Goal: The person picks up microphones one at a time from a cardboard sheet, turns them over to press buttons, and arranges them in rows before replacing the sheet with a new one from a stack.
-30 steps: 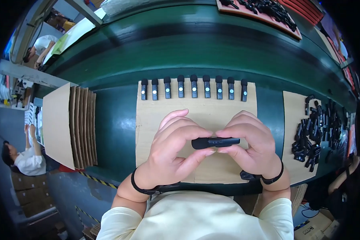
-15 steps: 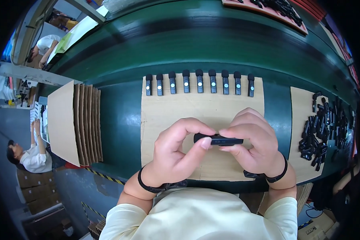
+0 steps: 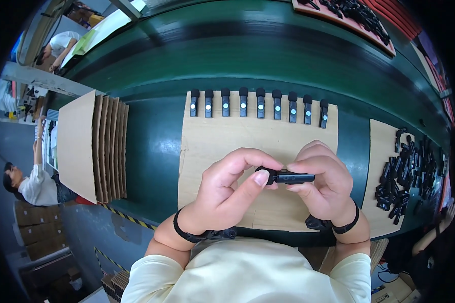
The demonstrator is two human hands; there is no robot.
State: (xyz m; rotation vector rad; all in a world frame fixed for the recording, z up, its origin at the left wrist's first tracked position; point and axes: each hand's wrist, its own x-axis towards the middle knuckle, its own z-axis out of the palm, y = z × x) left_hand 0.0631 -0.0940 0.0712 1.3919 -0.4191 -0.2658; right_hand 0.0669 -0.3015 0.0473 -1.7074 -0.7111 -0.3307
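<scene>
Above the cardboard sheet (image 3: 222, 139), both hands hold one small black clip-on microphone (image 3: 299, 179) crosswise. My left hand (image 3: 227, 184) pinches the rounded dark foam cap (image 3: 269, 175) at its left end between thumb and forefinger. The slim body is gripped by my right hand (image 3: 326, 177), thumb below and forefinger above. Fingers partly cover the microphone. Along the sheet's far edge, several similar microphones (image 3: 260, 106) stand in a row, foam caps pointing away from me, each with a pale round dot.
At right, a pile of black microphone parts (image 3: 397, 174) lies on another cardboard sheet (image 3: 376, 217). Folded cardboard (image 3: 78, 146) stands at left. A pink tray (image 3: 333, 17) of black parts sits at the far right. People work at left; another person's arm (image 3: 432, 232) shows at lower right.
The held microphone has turned a little, so its foam cap now shows beside my left thumb. Both hands appear slightly further right. The person at left now has an arm stretched out.
</scene>
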